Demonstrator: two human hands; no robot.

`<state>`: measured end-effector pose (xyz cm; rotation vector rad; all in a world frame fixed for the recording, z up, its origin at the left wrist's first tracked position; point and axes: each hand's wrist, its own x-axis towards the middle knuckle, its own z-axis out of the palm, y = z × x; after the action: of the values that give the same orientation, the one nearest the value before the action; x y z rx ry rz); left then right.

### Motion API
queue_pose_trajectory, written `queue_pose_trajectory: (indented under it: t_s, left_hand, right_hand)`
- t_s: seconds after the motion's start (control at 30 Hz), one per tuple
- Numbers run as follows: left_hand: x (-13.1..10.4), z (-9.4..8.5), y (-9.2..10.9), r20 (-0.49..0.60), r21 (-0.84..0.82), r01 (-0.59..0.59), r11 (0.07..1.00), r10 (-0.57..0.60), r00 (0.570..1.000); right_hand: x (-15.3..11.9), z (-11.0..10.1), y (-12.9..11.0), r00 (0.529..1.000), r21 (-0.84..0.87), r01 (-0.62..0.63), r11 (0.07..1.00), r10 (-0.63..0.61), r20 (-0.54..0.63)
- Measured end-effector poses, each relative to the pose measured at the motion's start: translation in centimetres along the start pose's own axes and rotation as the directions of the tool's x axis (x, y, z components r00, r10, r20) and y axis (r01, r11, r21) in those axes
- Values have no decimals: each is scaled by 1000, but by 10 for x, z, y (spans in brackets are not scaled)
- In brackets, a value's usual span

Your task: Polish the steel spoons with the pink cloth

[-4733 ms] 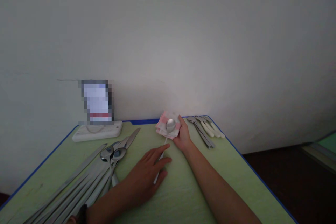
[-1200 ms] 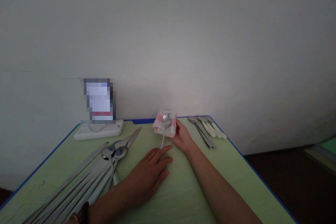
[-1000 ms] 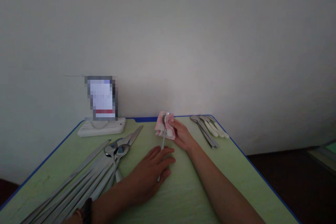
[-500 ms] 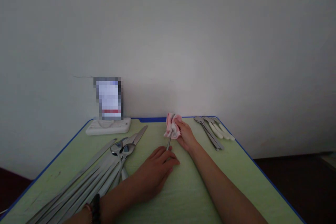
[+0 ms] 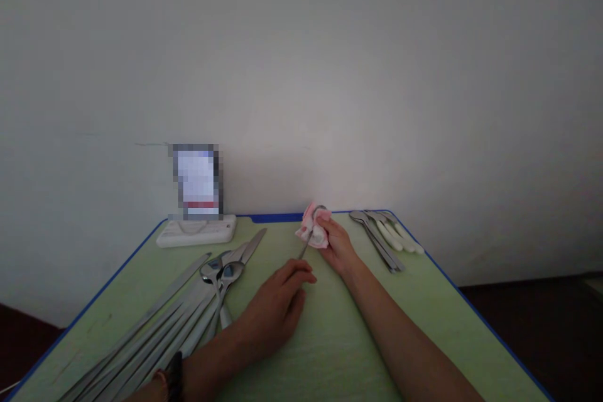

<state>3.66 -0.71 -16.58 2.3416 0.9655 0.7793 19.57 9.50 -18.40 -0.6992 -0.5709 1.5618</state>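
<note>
My left hand point(image 5: 282, 295) is closed around the handle end of a metal spoon point(image 5: 305, 248), whose thin handle runs up and away from me into a cloth. That pink and white cloth point(image 5: 307, 226) is wrapped about the spoon's far part, and a rounded metal edge shows above it. My right hand point(image 5: 338, 244) pinches the cloth around the spoon from the right side. Left of my left hand lies a pile of cutlery, with spoons point(image 5: 232, 272) on top of several table knives point(image 5: 188, 292).
On the green table point(image 5: 348, 339), a white power strip point(image 5: 198, 232) stands at the back left, with a blurred phone point(image 5: 196, 182) upright behind it. At the back right lie metal spoons point(image 5: 377, 242) and several cream-handled utensils point(image 5: 400, 235). A wall point(image 5: 301, 75) rises behind.
The cloth and my right hand have shifted slightly right, and a rounded metal edge now shows above the cloth. My left hand has turned a little on the handle.
</note>
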Motion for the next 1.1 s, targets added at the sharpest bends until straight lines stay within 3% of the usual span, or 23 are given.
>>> queue_pose_trajectory:
  t_s: [0.13,0.27,0.37,0.43,0.63,0.77,0.93,1.1]
  left_hand:
    - [0,1,0,-73,-112,35,993,-43,996]
    - [2,6,-3,-167,-289,137,948,-191,967]
    - [5,6,-7,-110,-450,269,851,-352,929]
    - [6,5,-8,-62,-475,328,817,-403,913]
    - [9,2,-6,-43,-477,332,814,-399,916]
    - [9,4,-6,-28,-573,329,751,-419,908]
    - [7,7,-10,1,-633,368,682,-474,880]
    - [11,4,-7,7,-708,367,603,-514,858]
  right_hand:
    - [2,0,-1,1000,50,25,998,-25,11]
    - [1,1,-1,1000,-3,15,1000,-15,12]
    - [-3,4,1,999,-83,7,997,-4,42]
    - [-5,5,1,998,-129,-10,992,18,59]
    - [-5,6,0,999,-97,15,995,-11,38]
    - [-8,9,-2,998,-100,27,995,-20,66]
    - [-14,11,-2,988,-164,-35,986,59,143]
    - [-12,13,-3,989,-61,-45,997,54,141]
